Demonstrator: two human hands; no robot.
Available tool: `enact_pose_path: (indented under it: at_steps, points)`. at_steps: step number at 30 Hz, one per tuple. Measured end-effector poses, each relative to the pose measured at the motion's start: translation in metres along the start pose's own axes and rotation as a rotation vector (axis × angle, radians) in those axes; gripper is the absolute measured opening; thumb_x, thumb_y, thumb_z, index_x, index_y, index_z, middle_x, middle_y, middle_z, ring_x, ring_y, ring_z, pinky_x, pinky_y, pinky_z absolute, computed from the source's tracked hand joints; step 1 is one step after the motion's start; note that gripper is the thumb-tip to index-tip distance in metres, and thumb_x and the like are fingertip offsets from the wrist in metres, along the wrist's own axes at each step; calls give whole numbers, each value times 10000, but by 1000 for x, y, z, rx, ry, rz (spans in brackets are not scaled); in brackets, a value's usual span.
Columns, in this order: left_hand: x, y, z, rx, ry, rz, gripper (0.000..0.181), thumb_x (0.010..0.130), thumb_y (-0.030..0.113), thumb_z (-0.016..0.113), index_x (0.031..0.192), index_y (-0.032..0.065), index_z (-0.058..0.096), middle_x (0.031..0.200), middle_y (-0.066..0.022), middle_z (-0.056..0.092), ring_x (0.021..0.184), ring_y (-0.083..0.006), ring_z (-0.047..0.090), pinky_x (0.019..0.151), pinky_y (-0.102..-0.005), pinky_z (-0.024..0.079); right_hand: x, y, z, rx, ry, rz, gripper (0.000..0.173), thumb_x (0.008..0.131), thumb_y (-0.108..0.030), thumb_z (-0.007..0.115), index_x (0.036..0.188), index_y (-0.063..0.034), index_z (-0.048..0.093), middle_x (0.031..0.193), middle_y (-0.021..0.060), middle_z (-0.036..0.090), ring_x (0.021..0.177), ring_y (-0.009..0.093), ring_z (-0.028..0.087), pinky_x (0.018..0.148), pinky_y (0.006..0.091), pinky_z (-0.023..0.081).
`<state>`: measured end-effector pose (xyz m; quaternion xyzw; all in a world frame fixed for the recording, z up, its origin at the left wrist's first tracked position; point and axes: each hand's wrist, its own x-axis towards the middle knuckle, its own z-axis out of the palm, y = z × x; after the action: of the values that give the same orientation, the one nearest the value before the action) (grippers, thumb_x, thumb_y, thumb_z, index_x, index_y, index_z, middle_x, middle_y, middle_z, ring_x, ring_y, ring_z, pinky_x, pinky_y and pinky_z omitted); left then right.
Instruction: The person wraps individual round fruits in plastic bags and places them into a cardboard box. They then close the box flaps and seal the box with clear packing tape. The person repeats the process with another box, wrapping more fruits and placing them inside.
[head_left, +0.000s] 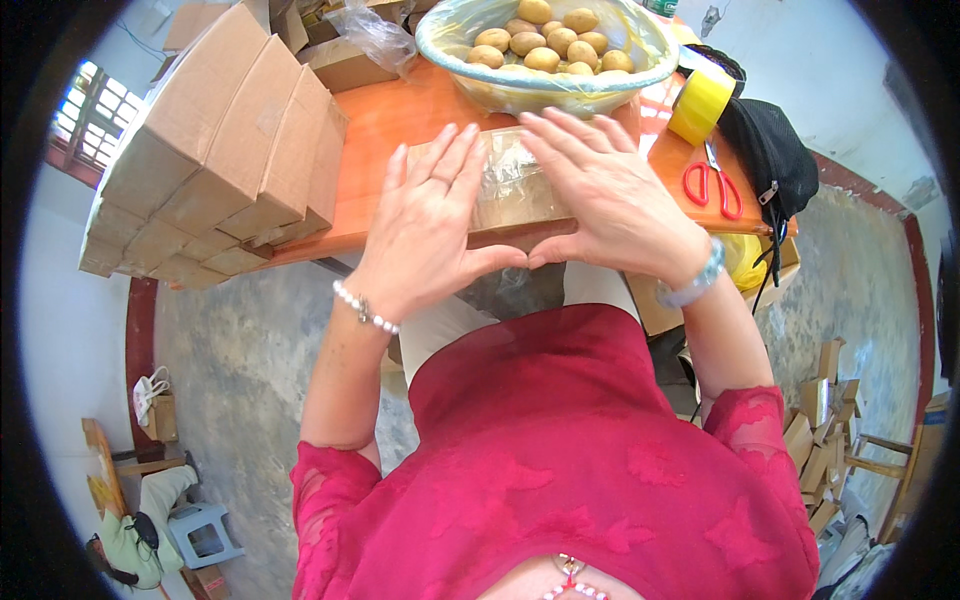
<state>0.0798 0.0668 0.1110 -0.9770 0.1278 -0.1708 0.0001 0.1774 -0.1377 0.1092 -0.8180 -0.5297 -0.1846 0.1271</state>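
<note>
A small cardboard box (517, 199) lies before me at the table's front edge, with clear tape across its top. My left hand (427, 214) spreads over the box's left part, palm down. Over its right part is my right hand (596, 191), also palm down with the fingers apart. The tips of both thumbs meet at the front edge of the box. Neither hand grips anything. The hands hide both ends of the box. Just behind it stands a plastic-lined basin (480, 86) holding several potatoes (540, 60).
Stacked cardboard boxes (217, 150) fill the left of the orange table (375, 112). To the right lie a yellow tape roll (701, 105), red-handled scissors (712, 187) and a black bag (772, 154). Lower left are a plastic stool (204, 534) and a person (142, 532).
</note>
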Motion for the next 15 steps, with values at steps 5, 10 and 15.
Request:
enact_pose_path:
  at_steps: [5,10,15]
  points:
    - [29,-18,9,-33,-187,37,1060,716,646,665,1443,-38,306,1519,-187,298,1430,-313,239,1146,-507,187,19,19,15,1,-210,-9,1027,630,-538,775,1386,37,386,1461,182,394,1385,306,329,1132,458,246]
    - [25,-23,18,-82,-189,25,1061,742,688,603,1453,-35,290,1525,-194,285,1435,-320,227,1151,-492,178,7,27,16,-13,-163,21,1054,609,-540,786,1391,40,382,1458,198,391,1381,307,337,1129,450,246]
    - [25,-36,21,-229,-112,-7,866,879,610,478,1455,-14,307,1524,-188,293,1437,-316,225,1153,-484,169,-10,30,-3,-57,-170,62,1079,602,-565,773,1405,31,365,1463,185,384,1389,322,314,1131,471,239]
